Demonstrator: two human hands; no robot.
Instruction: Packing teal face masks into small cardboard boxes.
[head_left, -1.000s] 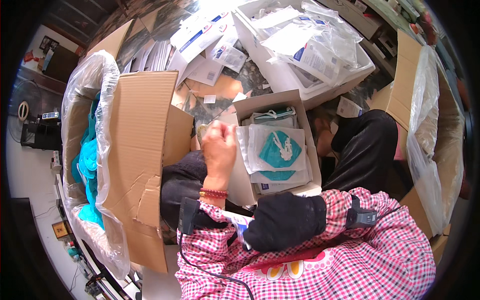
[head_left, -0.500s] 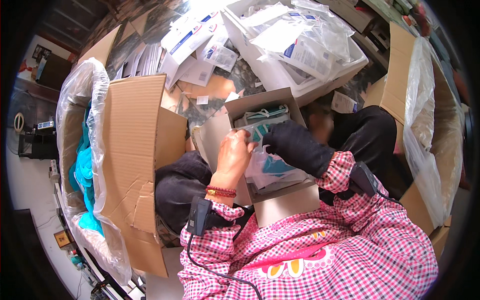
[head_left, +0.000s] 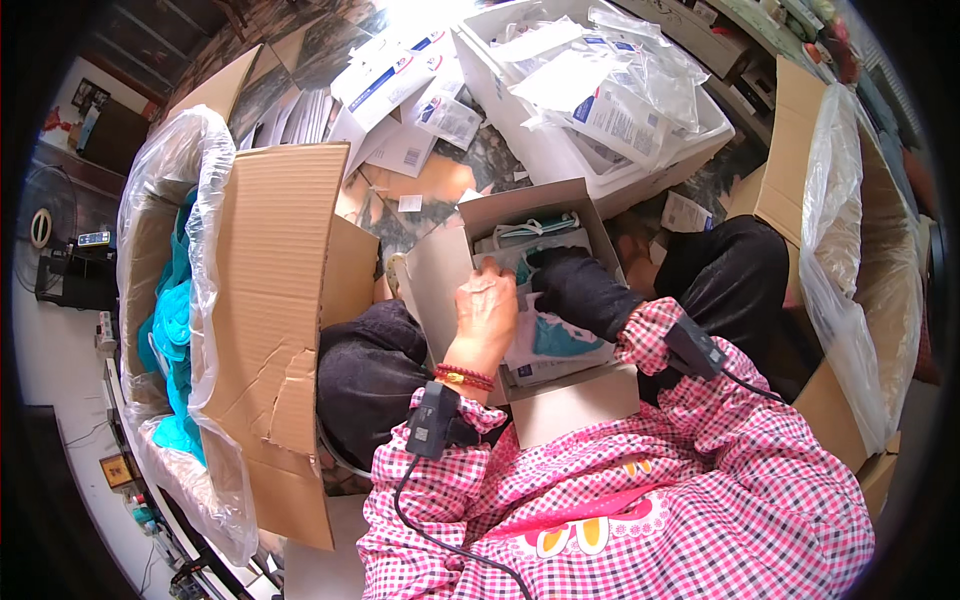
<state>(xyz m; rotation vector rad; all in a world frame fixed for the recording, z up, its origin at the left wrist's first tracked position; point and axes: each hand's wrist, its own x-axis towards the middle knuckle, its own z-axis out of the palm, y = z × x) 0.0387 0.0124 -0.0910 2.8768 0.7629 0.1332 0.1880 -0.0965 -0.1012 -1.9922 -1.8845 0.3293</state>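
An open grey-white carton (head_left: 575,402) stands between my legs, holding clear plastic packets with teal and white contents. My left hand (head_left: 487,305), bare with a red bead bracelet at the wrist, reaches over its left wall, fingers bent and closed on a plastic packet (head_left: 524,268) with something teal inside. From the right my right hand (head_left: 580,290), in a black glove, meets the same packet; its fingers look closed, though the dark cloth partly hides them. Below the hands lies another teal-and-white packet (head_left: 560,338). Behind them, a folded teal mask with white loops (head_left: 537,228) sits at the carton's far end.
A large cardboard box (head_left: 270,290) at left holds teal items (head_left: 172,330) in a plastic liner. At right stands another lined box (head_left: 835,250). Beyond the carton, a white bin (head_left: 650,180) is heaped with plastic packets. White flat cartons (head_left: 380,95) lie on the floor beside it.
Both hands have lowered the packet from above the carton into its far half. My left hand's fingers now point down inside, and more of the near packet shows.
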